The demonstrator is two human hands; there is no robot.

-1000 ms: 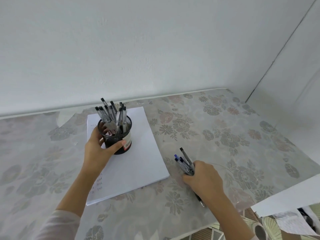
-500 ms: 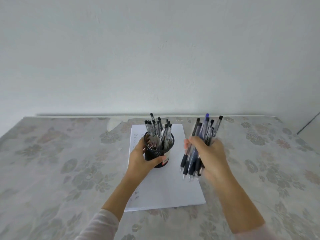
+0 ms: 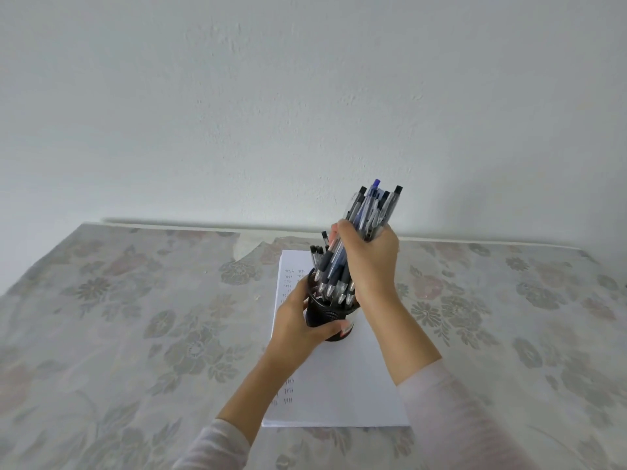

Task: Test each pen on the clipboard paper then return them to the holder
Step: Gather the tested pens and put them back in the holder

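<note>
At lower centre of the frame, white paper lies flat on the floral-covered desk. At mid-sheet, the left hand grips the black mesh holder, fingers curled round its wall. Just above, the right hand clasps a bundle of pens, tips down at the holder's mouth. A white wall fills the upper frame.

pens tips-down over black holder

Floral tablecloth, bare wall.
Faded grey-pink blooms from 3 round to 9 o'clock, white plaster up at 12.
</note>
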